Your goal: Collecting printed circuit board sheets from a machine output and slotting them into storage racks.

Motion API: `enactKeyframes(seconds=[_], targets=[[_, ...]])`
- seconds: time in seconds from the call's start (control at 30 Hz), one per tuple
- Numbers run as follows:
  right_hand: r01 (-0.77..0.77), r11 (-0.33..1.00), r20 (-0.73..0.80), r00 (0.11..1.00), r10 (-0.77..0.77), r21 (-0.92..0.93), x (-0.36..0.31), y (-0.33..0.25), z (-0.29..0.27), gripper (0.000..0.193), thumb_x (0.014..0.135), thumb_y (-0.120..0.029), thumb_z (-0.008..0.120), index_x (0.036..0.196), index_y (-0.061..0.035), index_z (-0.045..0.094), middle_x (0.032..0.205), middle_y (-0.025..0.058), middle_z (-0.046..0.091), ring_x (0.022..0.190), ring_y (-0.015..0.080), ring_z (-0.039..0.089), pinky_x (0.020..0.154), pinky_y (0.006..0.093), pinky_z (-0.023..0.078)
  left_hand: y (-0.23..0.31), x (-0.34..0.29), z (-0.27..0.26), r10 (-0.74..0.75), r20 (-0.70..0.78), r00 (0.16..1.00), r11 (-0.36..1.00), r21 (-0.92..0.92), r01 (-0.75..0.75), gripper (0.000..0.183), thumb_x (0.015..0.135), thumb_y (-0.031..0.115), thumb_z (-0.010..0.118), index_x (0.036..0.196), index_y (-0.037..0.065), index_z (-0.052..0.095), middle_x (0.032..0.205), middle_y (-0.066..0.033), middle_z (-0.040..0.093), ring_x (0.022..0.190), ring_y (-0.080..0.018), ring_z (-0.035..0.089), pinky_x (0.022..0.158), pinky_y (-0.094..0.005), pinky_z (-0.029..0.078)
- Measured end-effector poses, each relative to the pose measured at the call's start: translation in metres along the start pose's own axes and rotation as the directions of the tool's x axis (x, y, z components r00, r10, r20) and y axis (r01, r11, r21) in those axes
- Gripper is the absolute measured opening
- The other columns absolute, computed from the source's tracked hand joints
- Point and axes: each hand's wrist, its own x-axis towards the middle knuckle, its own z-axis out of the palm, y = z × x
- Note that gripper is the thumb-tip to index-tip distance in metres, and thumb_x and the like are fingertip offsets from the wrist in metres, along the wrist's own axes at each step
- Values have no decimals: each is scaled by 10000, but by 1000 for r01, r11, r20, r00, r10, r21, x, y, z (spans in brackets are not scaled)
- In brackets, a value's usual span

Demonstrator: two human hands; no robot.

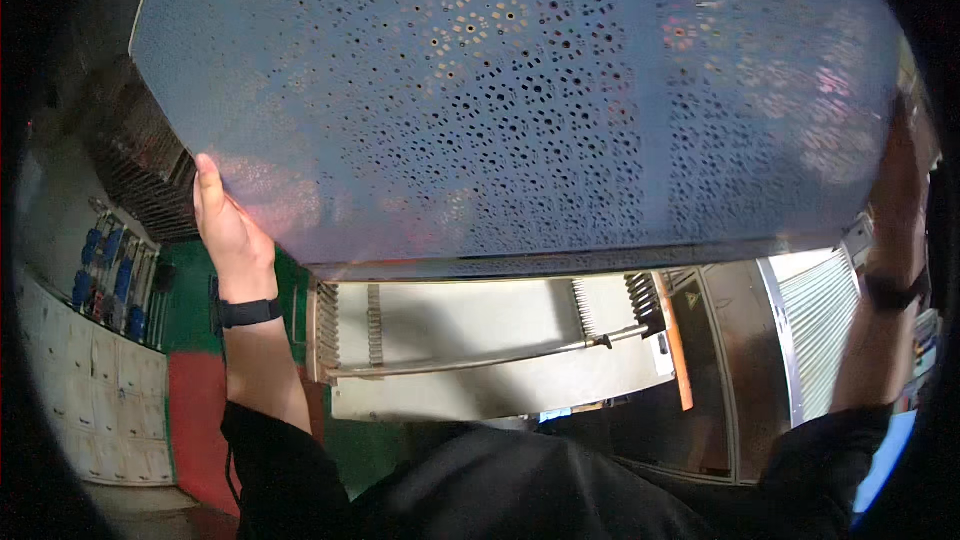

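A large blue-grey circuit-board panel (500,140), dotted all over with rows of small holes and pad-like marks, fills the upper part of the head view. Some marks near its top middle look gold with dark centres. At its left edge, my left hand (235,235) is closed on it, thumb along the edge and the other fingers hidden behind. My right hand (900,155) grips the opposite edge, in shadow and smeared near the rim of the view, so its fingers hardly show. The panel is held up and tilted, with its near edge over a white slotted rack (500,395).
The rack has comb-like slots along its sides and a metal bar (480,353) across it. A dark stack of sheets (145,165) stands left. Beyond are white lockers (95,380) and green and red floor (200,410). Dark cabinet panels (685,380) and a ribbed bright panel (820,315) lie right.
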Motion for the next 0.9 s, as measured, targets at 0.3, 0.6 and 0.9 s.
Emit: enactKeyframes(seconds=[0.3,0.6,0.9], targets=[[-500,317,360,839,408,806,-58,-57,60,370,979,-144,611,1293,28,518,1042,62,634,815,112,610,670,258,518,-17,-9,15,-143,-30,989,988,-55,141,458,1044,338,516,1340,-12,520,1365,-97,566,1193,-203,558,1047,-361,427],[-465,433,371,883,287,772,-29,-25,52,231,960,-222,667,1001,-34,538,840,6,600,667,43,570,578,182,497,2,-25,36,-103,38,994,995,-7,103,444,1032,285,548,1351,-20,504,1339,-108,573,1211,-204,546,1050,-368,424],[-409,682,406,897,177,607,-14,-16,49,596,907,-187,727,1383,62,471,1087,73,646,770,61,598,605,180,489,-9,-22,19,-130,-21,991,991,17,131,424,1017,286,578,1321,-4,524,1306,-106,588,1175,-200,558,1023,-369,438]])
